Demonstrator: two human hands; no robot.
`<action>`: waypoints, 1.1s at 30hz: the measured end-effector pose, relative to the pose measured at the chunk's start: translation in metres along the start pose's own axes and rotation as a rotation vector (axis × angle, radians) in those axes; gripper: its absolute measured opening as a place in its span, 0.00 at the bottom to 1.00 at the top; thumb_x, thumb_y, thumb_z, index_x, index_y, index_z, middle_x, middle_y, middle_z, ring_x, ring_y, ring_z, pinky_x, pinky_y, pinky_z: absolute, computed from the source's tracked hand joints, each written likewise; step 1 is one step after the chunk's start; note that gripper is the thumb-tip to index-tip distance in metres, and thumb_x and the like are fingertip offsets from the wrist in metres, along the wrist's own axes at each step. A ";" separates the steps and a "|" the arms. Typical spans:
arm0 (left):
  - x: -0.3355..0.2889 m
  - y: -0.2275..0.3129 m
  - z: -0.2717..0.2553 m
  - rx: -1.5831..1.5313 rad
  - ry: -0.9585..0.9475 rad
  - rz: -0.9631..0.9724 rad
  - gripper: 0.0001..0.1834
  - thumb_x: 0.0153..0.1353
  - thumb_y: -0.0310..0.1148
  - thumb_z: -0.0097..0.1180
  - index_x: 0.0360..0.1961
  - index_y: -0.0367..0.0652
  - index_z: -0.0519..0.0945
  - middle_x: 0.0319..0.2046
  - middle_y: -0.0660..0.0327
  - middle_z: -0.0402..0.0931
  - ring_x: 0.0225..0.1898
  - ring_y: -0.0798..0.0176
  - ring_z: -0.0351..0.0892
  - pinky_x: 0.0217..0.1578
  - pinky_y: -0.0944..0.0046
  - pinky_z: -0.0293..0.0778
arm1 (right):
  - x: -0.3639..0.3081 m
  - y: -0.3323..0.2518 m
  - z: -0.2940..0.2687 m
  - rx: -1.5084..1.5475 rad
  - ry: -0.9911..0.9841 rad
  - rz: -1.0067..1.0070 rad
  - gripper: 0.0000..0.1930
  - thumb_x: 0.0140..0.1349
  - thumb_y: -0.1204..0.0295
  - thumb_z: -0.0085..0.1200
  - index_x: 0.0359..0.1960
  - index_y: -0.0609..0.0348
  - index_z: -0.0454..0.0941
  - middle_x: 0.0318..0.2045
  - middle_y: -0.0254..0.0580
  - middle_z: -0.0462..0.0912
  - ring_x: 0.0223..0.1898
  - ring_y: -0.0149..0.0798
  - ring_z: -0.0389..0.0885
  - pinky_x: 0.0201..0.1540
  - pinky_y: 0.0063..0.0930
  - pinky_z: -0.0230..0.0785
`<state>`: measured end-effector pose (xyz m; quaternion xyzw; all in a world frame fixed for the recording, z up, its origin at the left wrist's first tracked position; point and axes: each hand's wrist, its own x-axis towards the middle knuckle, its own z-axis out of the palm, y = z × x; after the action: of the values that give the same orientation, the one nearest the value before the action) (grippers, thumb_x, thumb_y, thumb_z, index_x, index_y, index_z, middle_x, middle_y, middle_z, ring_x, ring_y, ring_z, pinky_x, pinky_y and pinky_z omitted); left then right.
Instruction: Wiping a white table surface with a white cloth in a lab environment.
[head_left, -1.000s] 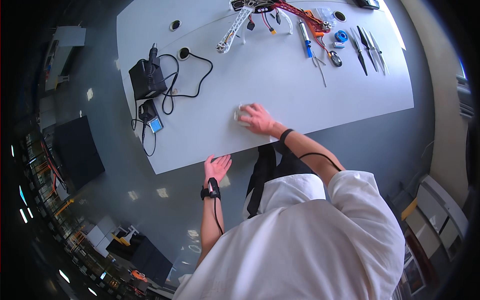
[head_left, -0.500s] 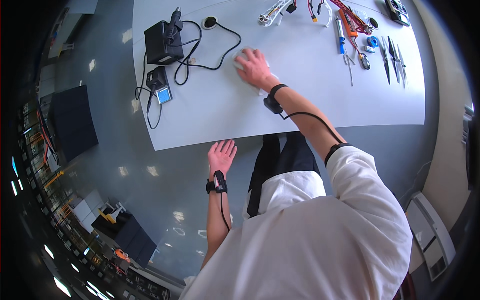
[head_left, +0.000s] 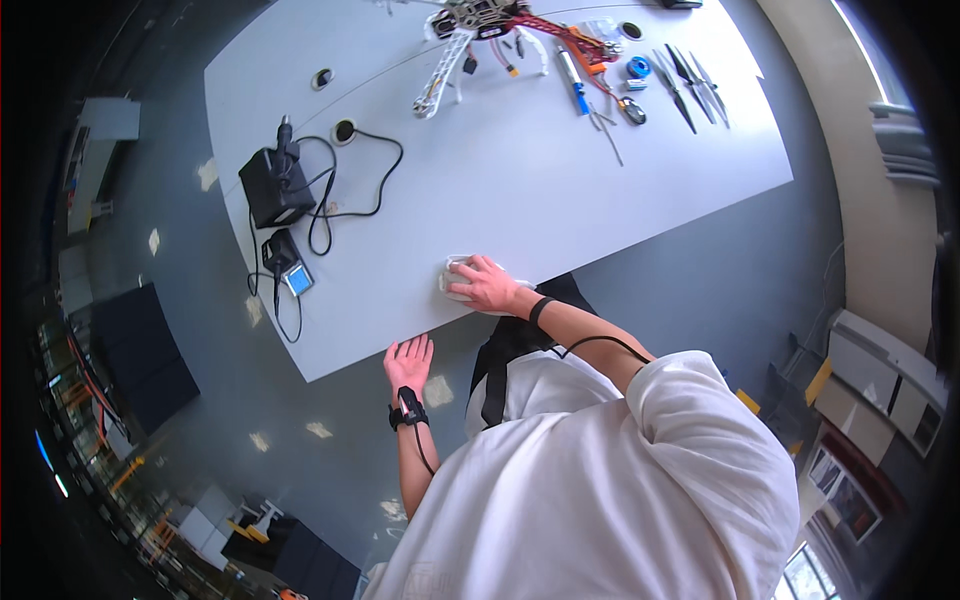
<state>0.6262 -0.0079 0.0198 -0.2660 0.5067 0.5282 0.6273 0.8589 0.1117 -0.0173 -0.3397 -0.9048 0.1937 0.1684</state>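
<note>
My right hand (head_left: 486,285) presses down on a crumpled white cloth (head_left: 449,284) at the front edge of the white table (head_left: 450,190). Its fingers are bent over the cloth, which shows beside the fingertips and under the wrist. Off the table, just in front of the edge, my left hand (head_left: 408,366) is held palm up with fingers stretched out, holding nothing. Both wrists wear black straps, the left one with a small device and cable.
To the left stand a black hot-air station (head_left: 275,188) and a small soldering station (head_left: 290,268) with loose cables. A drone frame (head_left: 485,20) is at the back. Right of it lie a blue-and-white pen-like tool (head_left: 574,82), a blue spool (head_left: 638,67) and several propellers (head_left: 690,85).
My right hand has drawn the cloth from mid-table toward me to the front edge. My left hand stays open, palm up, off the table. The head view has shifted and turned.
</note>
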 end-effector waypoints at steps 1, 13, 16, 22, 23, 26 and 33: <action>0.003 -0.001 0.000 -0.028 0.024 -0.019 0.33 0.60 0.41 0.44 0.61 0.31 0.55 0.63 0.47 0.55 0.65 0.49 0.54 0.63 0.48 0.53 | -0.015 0.012 -0.014 -0.001 0.066 0.097 0.22 0.45 0.61 0.61 0.45 0.37 0.73 0.50 0.34 0.67 0.46 0.47 0.67 0.50 0.40 0.64; 0.048 -0.058 0.049 0.042 0.168 -0.128 0.34 0.62 0.54 0.46 0.60 0.37 0.61 0.60 0.53 0.59 0.62 0.55 0.57 0.63 0.50 0.53 | -0.173 0.169 -0.141 -0.303 0.420 0.881 0.21 0.43 0.67 0.63 0.43 0.39 0.74 0.50 0.34 0.66 0.49 0.45 0.65 0.51 0.40 0.58; 0.056 -0.083 0.058 0.007 0.142 -0.147 0.34 0.63 0.53 0.45 0.59 0.36 0.61 0.60 0.53 0.59 0.62 0.55 0.57 0.64 0.50 0.53 | -0.194 0.201 -0.159 -0.386 0.456 0.977 0.21 0.44 0.67 0.62 0.43 0.39 0.74 0.50 0.34 0.66 0.50 0.45 0.65 0.51 0.41 0.58; 0.062 -0.158 0.096 -0.072 0.140 -0.134 0.30 0.64 0.50 0.45 0.57 0.36 0.63 0.57 0.53 0.63 0.61 0.55 0.59 0.62 0.50 0.57 | -0.220 0.232 -0.184 -0.374 0.451 1.104 0.21 0.44 0.67 0.62 0.44 0.40 0.73 0.51 0.36 0.65 0.50 0.48 0.64 0.52 0.42 0.58; 0.060 -0.172 0.105 -0.050 0.115 -0.131 0.32 0.62 0.50 0.48 0.58 0.36 0.62 0.58 0.53 0.62 0.61 0.55 0.59 0.62 0.50 0.57 | -0.219 0.232 -0.181 -0.368 0.449 1.100 0.21 0.44 0.67 0.62 0.44 0.40 0.73 0.51 0.36 0.65 0.50 0.48 0.64 0.52 0.42 0.58; 0.050 -0.218 0.141 -0.020 0.100 -0.134 0.33 0.59 0.47 0.54 0.58 0.36 0.62 0.58 0.54 0.62 0.61 0.57 0.59 0.62 0.52 0.57 | -0.210 0.224 -0.175 -0.399 0.502 1.156 0.22 0.44 0.67 0.63 0.44 0.41 0.73 0.51 0.37 0.65 0.51 0.49 0.63 0.51 0.44 0.59; 0.051 -0.286 0.179 0.002 0.030 -0.129 0.29 0.58 0.46 0.56 0.54 0.37 0.67 0.53 0.56 0.68 0.57 0.58 0.64 0.59 0.56 0.63 | -0.162 0.174 -0.138 -0.115 0.398 0.646 0.25 0.41 0.69 0.62 0.45 0.41 0.71 0.51 0.39 0.65 0.50 0.48 0.62 0.49 0.44 0.57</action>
<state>0.9527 0.0815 -0.0227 -0.3053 0.4985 0.4821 0.6526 1.1305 0.1550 -0.0067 -0.6470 -0.7103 0.1161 0.2519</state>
